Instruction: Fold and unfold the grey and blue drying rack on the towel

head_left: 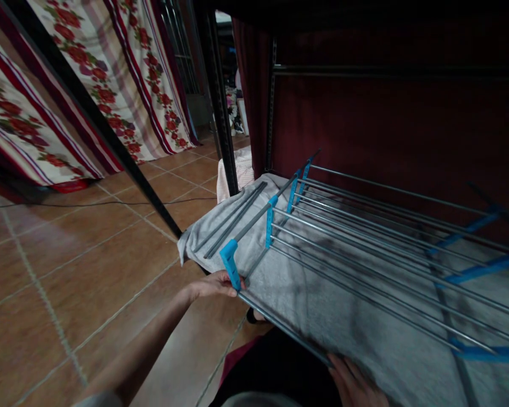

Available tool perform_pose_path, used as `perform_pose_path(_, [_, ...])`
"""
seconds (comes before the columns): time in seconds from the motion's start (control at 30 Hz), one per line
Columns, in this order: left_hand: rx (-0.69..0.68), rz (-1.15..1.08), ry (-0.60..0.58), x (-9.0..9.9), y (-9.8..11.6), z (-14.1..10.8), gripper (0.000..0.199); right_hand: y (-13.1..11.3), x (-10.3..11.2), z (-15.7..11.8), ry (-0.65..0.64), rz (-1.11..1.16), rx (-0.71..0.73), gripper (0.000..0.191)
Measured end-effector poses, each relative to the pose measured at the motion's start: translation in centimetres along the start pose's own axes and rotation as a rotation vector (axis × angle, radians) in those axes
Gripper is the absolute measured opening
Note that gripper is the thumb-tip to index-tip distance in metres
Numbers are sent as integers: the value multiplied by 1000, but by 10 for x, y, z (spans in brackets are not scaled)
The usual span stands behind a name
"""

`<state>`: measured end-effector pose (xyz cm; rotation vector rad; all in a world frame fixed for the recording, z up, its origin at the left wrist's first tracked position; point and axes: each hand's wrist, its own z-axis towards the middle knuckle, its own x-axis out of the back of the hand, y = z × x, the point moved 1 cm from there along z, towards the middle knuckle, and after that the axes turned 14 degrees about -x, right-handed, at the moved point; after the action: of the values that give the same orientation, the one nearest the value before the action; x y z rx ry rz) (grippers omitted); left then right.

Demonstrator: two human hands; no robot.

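A drying rack of thin metal rods (377,240) with blue plastic brackets lies across a grey cloth. At its near left corner, my left hand (214,284) is closed around the lower end of a blue corner connector (232,264). A grey metal tube (284,327) runs from that connector along the near edge towards me. My right hand (354,383) grips this tube lower right, partly cut off by the frame edge. Its fingertips wrap over the tube, and the thumb is hidden. Several loose grey tubes (236,220) lie side by side beyond my left hand.
The grey cloth (343,316) covers a low surface inside a black metal frame (220,107). A slanting black bar (110,135) stands at left over the tiled floor (110,271). Floral curtains (110,73) hang at the back left, and a dark red curtain (385,124) behind the rack.
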<state>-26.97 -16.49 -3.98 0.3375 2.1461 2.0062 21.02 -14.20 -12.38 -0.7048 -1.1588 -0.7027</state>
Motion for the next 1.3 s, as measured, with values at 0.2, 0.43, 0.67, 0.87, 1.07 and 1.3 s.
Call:
perform_pose_path(0.2, [-16, 43, 86, -5, -7, 1, 44, -12, 14, 14, -68, 96, 0, 38])
perform_pose_path(0.43, [-90, 82, 218, -13, -24, 1, 40, -78, 29, 61, -328, 141, -77, 44])
perform_pose_path(0.67, [-138, 144, 306, -16, -36, -2, 50, -105, 27, 95, -433, 156, -24, 56])
perform_pose_path(0.87, [-216, 318, 462, -37, -44, -7, 42, -103, 23, 92, -414, 100, -6, 53])
perform_pose_path(1.07, [-197, 529, 652, -60, -45, -8, 19, -99, 12, 88, -339, 105, 34, 56])
perform_pose_path(1.3, [-72, 549, 677, -75, -50, -3, 13, -96, 10, 85, -309, 160, 35, 55])
